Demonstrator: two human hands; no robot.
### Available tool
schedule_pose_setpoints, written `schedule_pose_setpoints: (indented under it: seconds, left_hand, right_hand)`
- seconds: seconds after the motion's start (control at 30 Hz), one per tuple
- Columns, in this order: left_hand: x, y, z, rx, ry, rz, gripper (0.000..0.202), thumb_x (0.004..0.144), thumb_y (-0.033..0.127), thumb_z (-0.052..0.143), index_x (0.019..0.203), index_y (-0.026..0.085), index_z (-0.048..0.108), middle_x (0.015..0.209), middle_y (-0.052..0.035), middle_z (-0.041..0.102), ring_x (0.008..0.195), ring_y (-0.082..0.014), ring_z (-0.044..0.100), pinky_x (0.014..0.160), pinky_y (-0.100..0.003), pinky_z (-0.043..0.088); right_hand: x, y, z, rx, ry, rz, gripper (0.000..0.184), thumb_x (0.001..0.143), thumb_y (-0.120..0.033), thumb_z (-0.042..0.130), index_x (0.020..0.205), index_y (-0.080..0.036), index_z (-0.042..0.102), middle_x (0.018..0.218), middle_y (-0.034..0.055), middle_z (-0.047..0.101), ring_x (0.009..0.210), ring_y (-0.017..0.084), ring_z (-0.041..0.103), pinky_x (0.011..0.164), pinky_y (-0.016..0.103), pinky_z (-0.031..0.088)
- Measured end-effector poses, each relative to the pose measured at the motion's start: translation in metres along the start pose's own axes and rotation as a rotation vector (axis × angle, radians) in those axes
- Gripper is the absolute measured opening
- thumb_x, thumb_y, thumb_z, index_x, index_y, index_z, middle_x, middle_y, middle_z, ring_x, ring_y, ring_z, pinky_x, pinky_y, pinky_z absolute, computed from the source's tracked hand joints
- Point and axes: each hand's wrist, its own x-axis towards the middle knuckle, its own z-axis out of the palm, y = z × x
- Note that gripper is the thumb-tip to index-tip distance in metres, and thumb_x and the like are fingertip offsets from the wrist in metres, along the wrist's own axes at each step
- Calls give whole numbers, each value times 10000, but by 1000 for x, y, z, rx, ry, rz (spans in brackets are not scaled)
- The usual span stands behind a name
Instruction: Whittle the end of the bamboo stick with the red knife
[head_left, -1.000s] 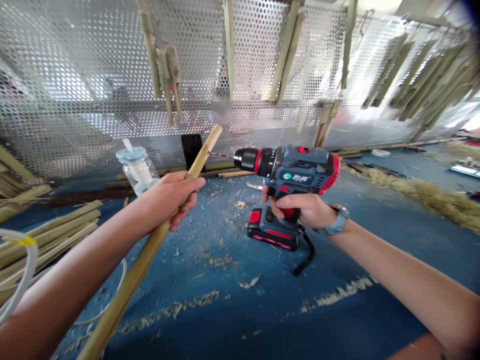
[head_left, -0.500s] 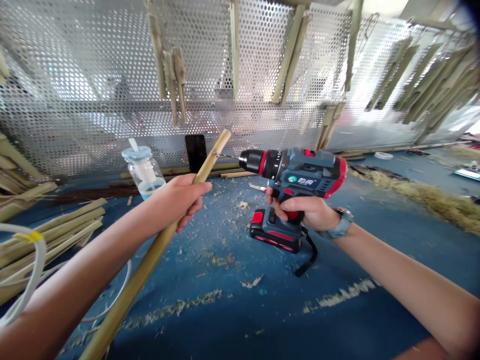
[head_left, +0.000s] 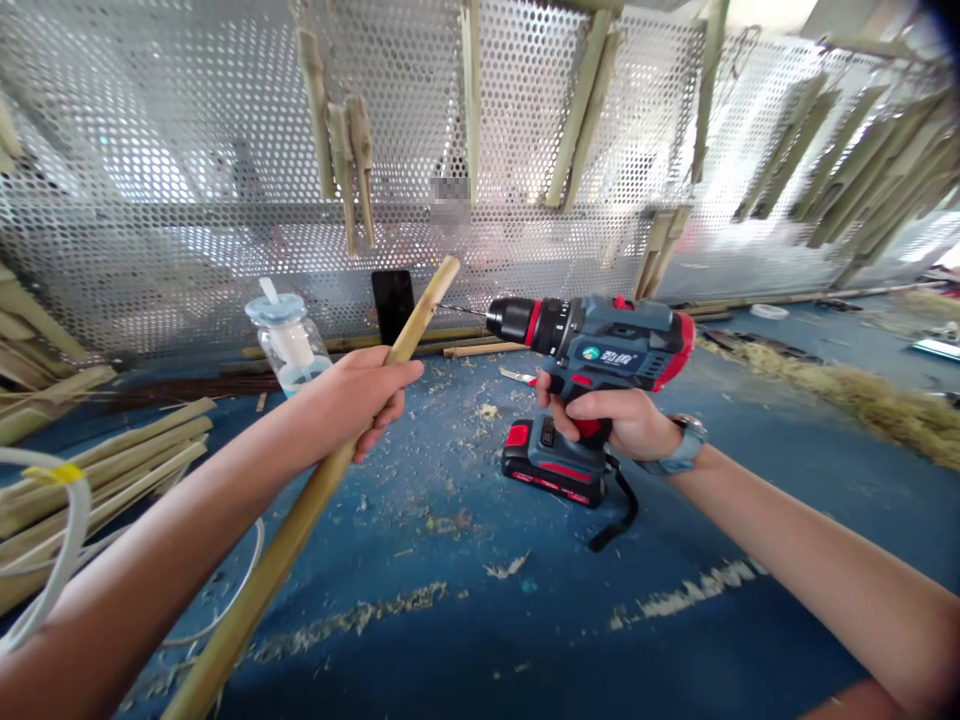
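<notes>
My left hand (head_left: 358, 397) is wrapped round a long bamboo stick (head_left: 289, 545) that slants up from the lower left to the middle. My right hand (head_left: 619, 420) grips the handle of a blue, red and black cordless drill (head_left: 600, 345), a watch on its wrist. The drill points left, and its thin bit (head_left: 461, 309) meets the stick just below its upper end. Both are held above a blue worktable (head_left: 540, 610) strewn with shavings.
A clear bottle (head_left: 289, 340) and a dark phone (head_left: 392, 300) stand at the back by a perforated metal wall (head_left: 187, 150) hung with bamboo pieces. Bamboo sticks (head_left: 105, 465) and a white tube (head_left: 45, 570) lie at the left. Straw-like shavings (head_left: 847, 390) pile at the right.
The drill has edged a little to the right, its bit drawn back some from the stick. The view shifted slightly; my left hand keeps its grip.
</notes>
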Motion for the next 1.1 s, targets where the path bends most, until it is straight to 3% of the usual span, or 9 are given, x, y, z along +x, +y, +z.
schedule_pose_setpoints:
  seconds: [0.17,0.3,0.77,1.1]
  left_hand:
    - [2,-1,3,-6,-7,-1,564,1063,419,480,526,258,416,353,36,419,262,-106,381,283,-227,379]
    - [2,0,1,-9,-12,5,573,1074,401,451,521,256,409,348,31,412,266,-103,378,294,-222,375]
    - [-1,3,-3,-19,-10,25,616,1076,387,444,478,242,423,335,25,409,261,-100,370,303,-232,382]
    - [2,-2,1,36,12,38,536,1056,408,465,544,264,404,351,45,412,255,-113,384,284,-250,376]
  right_hand:
    - [0,-7,3,-32,-19,-1,244,792,-342,648,573,-244,604,641,29,603,653,189,519,712,353,478]
    - [0,-3,1,-22,-18,-20,244,791,-336,646,569,-234,632,742,40,658,605,160,475,672,340,464]
    - [-1,-8,3,-55,-100,-35,280,834,-313,611,569,-226,591,663,30,580,739,193,536,850,370,460]
    - [-3,-3,-3,-60,-110,-15,314,894,-322,594,596,-224,611,665,17,581,672,172,502,796,361,441]
